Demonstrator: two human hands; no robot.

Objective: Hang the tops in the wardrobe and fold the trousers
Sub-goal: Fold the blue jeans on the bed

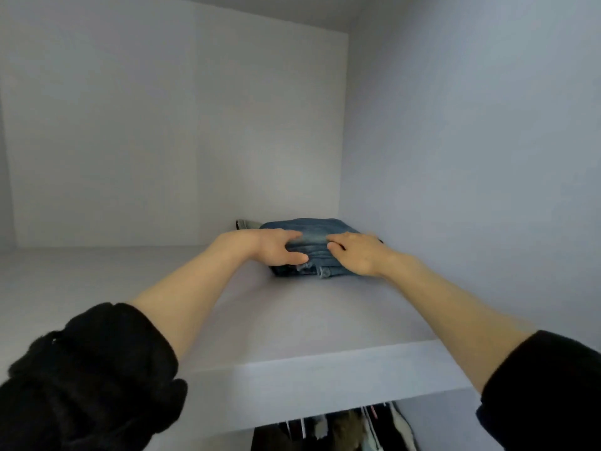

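A folded pair of blue jeans [312, 234] lies at the back right of the white upper wardrobe shelf [318, 369]. My left hand [276, 250] holds the bundle's left front, fingers lying on top and thumb pressed against its front edge. My right hand [354, 255] rests on the right side of the jeans, fingers bent over the top fold. Both forearms reach over the shelf, black sleeves pushed up.
The shelf is boxed in by a white back wall [162, 141] and a right side wall [471, 157]. A dark folded item [242, 223] peeks out behind the jeans. Below the shelf edge, several hung garments [341, 431] on hangers show.
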